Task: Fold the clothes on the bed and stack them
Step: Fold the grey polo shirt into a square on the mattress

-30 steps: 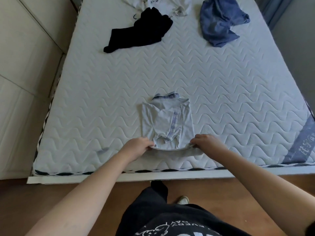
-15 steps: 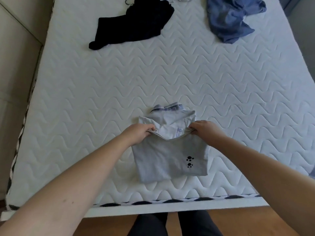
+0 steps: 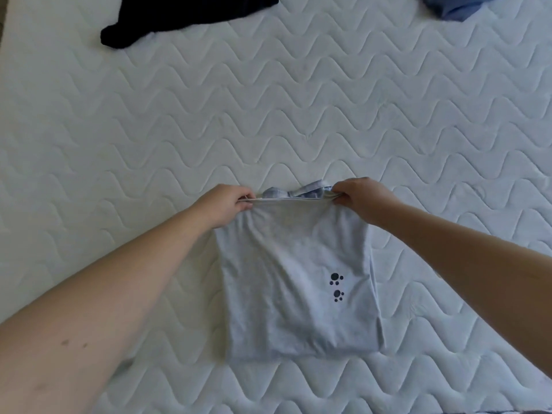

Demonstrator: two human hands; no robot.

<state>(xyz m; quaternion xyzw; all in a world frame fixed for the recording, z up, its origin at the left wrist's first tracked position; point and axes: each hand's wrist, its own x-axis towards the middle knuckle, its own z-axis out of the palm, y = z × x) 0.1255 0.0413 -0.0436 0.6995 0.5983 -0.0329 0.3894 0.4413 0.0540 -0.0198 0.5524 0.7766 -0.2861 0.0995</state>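
Black garment (image 3: 185, 16) at eleven o'clock, blue garment (image 3: 457, 6) at one, on the mattress (image 3: 298, 115); left hand (image 3: 222, 206) and right hand (image 3: 363, 198) pinch the grey shirt's (image 3: 298, 279) far corners.

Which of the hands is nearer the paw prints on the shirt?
Right. The right hand pinches the shirt's far edge almost straight above the paw prints; the left hand pinches the opposite corner.

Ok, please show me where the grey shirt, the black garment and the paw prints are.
grey shirt (image 3: 286, 294): head view, middle of folded panel.
black garment (image 3: 185, 10): head view, its main body.
paw prints (image 3: 337, 287): head view, between both prints.
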